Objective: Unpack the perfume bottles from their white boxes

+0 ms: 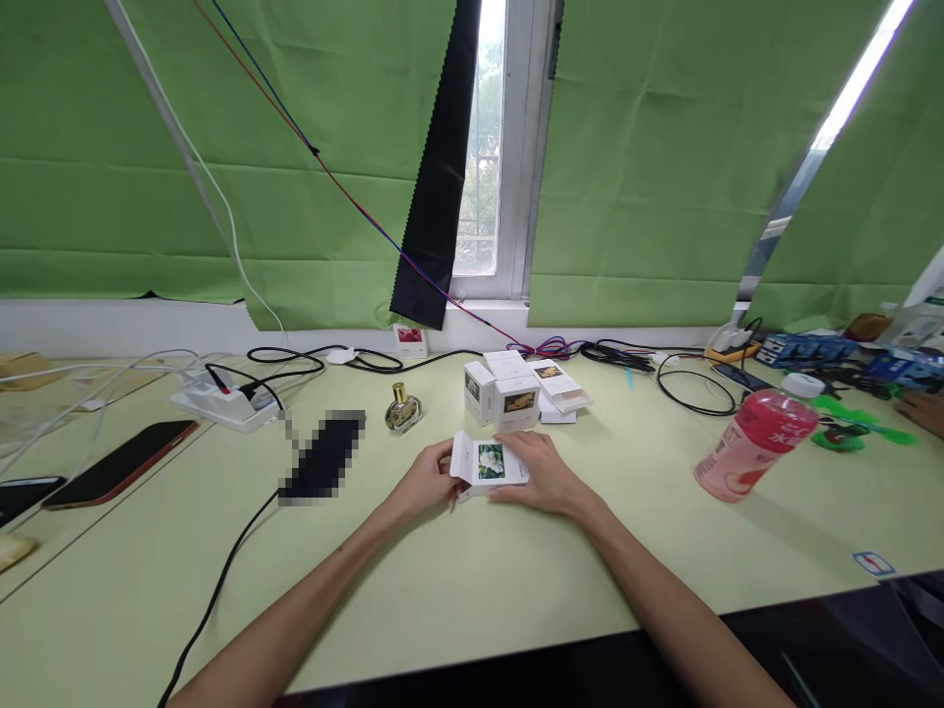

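A small white box [508, 466] with a white-flower picture lies on its side between my hands, its end flap standing up on the left. My right hand [544, 470] grips the box at its right end. At the flap end, my left hand [426, 482] has its fingers curled against the opening; the fingertips are partly hidden behind the flap. Just beyond stand several more white boxes [516, 403] with flower pictures, grouped close together. A small glass perfume bottle [403, 411] with a gold cap stands to the left of them.
A pink drink bottle [756, 442] stands tilted in view at right. Phones [122, 464] and a power strip [225, 405] lie at left, with a black cable [221, 580] running forward. Cables line the wall. Another person's hand [921, 408] shows at the far right edge.
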{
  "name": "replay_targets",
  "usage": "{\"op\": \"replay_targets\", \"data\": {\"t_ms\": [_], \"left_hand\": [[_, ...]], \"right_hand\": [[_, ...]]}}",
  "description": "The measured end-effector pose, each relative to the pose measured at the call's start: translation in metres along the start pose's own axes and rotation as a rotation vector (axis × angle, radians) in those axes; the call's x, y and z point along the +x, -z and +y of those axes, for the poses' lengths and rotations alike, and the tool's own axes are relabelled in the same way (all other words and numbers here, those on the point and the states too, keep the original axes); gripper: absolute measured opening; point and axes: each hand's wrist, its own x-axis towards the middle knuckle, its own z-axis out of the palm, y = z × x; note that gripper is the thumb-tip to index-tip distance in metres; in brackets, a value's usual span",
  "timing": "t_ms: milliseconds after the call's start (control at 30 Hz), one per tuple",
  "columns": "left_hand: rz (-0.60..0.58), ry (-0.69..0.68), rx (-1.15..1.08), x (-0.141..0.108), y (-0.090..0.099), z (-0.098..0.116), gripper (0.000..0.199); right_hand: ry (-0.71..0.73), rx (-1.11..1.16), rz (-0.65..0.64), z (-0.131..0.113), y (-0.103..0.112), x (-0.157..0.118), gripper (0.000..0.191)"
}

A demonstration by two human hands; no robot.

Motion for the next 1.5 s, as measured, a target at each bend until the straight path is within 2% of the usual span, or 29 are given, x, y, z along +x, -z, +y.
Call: {"op": "replay_targets", "data": {"t_ms": [100,267,400,500,600,800,967,1167,1367,1500], "left_hand": [[0.041,0.034,0.011,0.0,-0.002,0.002,0.037],[0.105,0.2,-0.038,0.0,-0.006,0.01,0.049],[0.103,0.305,-0.102,-0.002,-0.005,0.013,0.053],[0.087,0.332,-0.107,-0.004,-0.001,0.014,0.05],[0.117,0.28,-0.01,-0.006,0.003,0.014,0.041],[0.209,-0.02,0.266,-0.007,0.004,0.011,0.033],[0.272,-0.158,0.433,-0.006,0.005,0.008,0.031],[0.2,-0.131,0.411,-0.002,0.002,-0.003,0.026],[0.143,-0.177,0.334,0.0,-0.006,-0.003,0.021],[0.05,-0.123,0.249,0.0,0.004,0.001,0.02]], "right_hand": [[-0.017,-0.016,0.011,0.003,-0.001,0.0,0.082],[0.01,0.011,0.042,0.001,0.0,-0.001,0.075],[0.02,0.053,0.051,-0.001,-0.001,-0.002,0.071],[0.021,0.075,0.048,-0.001,-0.003,-0.002,0.071],[0.002,0.085,0.044,-0.001,-0.004,-0.002,0.072],[-0.016,0.088,0.054,0.0,-0.003,-0.003,0.072],[-0.024,0.079,0.064,0.001,-0.003,-0.003,0.07],[-0.027,0.093,0.077,0.001,-0.003,-0.003,0.072],[-0.026,0.1,0.035,-0.002,-0.002,-0.003,0.074],[-0.044,0.105,0.023,0.001,0.002,-0.002,0.077]]}}
